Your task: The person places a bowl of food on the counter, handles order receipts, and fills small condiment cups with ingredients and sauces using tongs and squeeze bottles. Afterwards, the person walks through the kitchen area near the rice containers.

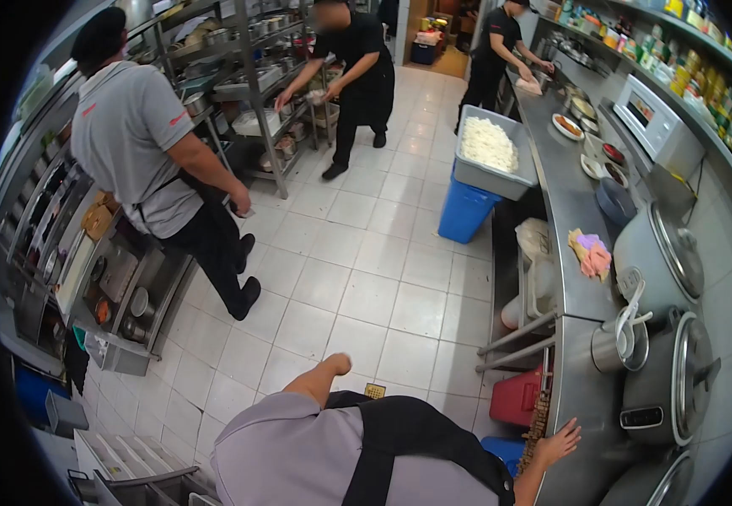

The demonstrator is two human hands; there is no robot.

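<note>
My right hand (558, 444) lies flat on the edge of the steel counter (585, 379), fingers spread, with nothing in it. My left hand (340, 364) hangs in front of my body above the tiled floor, its fingers curled in, and no object shows in it. Beyond my right hand on the counter are a grey rice cooker (665, 388) and a metal pot (610, 348) with white ladles (631, 312) in it. Farther along lie crumpled pink and purple cloths (592, 253), beside a large lidded cooker (648, 244).
A grey tub of white rice-like food (488, 145) sits on a blue bin (465, 211) beside the counter. A person in a grey shirt (134, 143) stands at left; two people in black work farther back. Shelving (256, 93) lines the left. A red container (517, 396) is under the counter.
</note>
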